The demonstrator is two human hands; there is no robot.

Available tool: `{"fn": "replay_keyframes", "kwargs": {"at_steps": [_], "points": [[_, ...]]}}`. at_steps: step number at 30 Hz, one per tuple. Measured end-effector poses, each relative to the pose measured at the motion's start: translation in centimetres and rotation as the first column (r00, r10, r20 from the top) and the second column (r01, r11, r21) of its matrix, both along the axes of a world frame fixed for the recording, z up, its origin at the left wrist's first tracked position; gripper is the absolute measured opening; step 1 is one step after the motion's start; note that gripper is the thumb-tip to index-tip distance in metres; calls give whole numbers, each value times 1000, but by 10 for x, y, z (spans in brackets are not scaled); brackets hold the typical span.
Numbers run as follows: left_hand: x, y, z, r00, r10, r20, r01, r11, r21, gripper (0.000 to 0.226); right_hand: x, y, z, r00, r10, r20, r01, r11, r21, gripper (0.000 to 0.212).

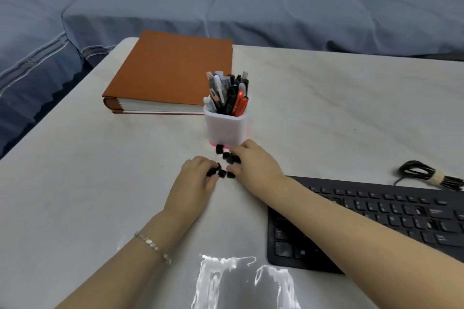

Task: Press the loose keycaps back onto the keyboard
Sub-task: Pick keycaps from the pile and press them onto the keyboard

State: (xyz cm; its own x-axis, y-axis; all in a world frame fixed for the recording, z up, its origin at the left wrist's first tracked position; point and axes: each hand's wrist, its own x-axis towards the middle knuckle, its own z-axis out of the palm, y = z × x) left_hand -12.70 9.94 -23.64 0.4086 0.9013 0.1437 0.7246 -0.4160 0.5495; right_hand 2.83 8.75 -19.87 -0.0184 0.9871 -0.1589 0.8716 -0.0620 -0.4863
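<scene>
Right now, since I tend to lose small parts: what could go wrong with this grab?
The loose keycaps lie scattered between the left hand and right hand; gathering many at once, some could slip out and skitter across the table.
The full pen holder stands just behind them; the right hand's knuckles might knock it over.

left hand (pixel 197 175), right hand (pixel 254 162) at keycaps (pixel 226 156)

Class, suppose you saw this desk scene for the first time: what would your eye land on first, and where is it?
First, two hands meet mid-table: the left hand and right hand work at a scatter of black loose keycaps. Just behind them stands a white pen pot crammed with pens, in front of a thick orange album. The black keyboard lies at the right, under the right forearm.
</scene>
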Motion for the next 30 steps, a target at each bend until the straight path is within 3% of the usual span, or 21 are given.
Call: {"fn": "replay_keyframes", "kwargs": {"at_steps": [5, 11, 14, 16, 18, 19, 20, 22, 24, 25, 27, 30], "points": [[-3, -17, 0, 998, 17, 65, -16, 999, -29, 10, -6, 7, -4, 998, -57, 32, 57, 998, -7, 25], [-2, -29, 4, 986, 149, 79, -144, 987, -64, 13, 3, -2, -7, 1000, 15, 7, -15, 998, 58, 20], [0, -37, 11, 957, 253, 141, -231, 960, -155, 18, 12, -15, -2, 994, -3, -105, 21, 986, 162, 17], [4, -43, 20, 897, 367, 248, -303, 916, -262, 20, 19, -27, 6, 953, -108, -284, 160, 973, 167, 13], [10, -46, 31, 810, 477, 341, -328, 850, -412, 22, 29, -42, 15, 789, -297, -537, 357, 934, 7, 8], [14, -48, 36, 764, 525, 375, -312, 809, -498, 22, 35, -49, 19, 616, -399, -679, 428, 893, -137, 8], [19, -49, 41, 713, 573, 405, -278, 761, -587, 20, 42, -56, 23, 385, -489, -783, 451, 840, -303, 10], [32, -52, 49, 619, 661, 425, -184, 648, -739, 23, 59, -69, 32, -59, -583, -810, 380, 737, -558, 16], [49, -59, 56, 573, 694, 436, -74, 574, -816, 29, 79, -85, 40, -289, -601, -745, 305, 680, -667, 19], [57, -63, 59, 570, 687, 450, -24, 562, -827, 33, 88, -94, 42, -336, -602, -725, 289, 666, -687, 18], [74, -72, 62, 623, 632, 461, 40, 564, -825, 44, 104, -111, 43, -328, -618, -715, 311, 644, -699, 17], [105, -86, 69, 754, 516, 406, 75, 546, -834, 38, 124, -138, 38, -134, -671, -730, 379, 646, -663, 14]]}}
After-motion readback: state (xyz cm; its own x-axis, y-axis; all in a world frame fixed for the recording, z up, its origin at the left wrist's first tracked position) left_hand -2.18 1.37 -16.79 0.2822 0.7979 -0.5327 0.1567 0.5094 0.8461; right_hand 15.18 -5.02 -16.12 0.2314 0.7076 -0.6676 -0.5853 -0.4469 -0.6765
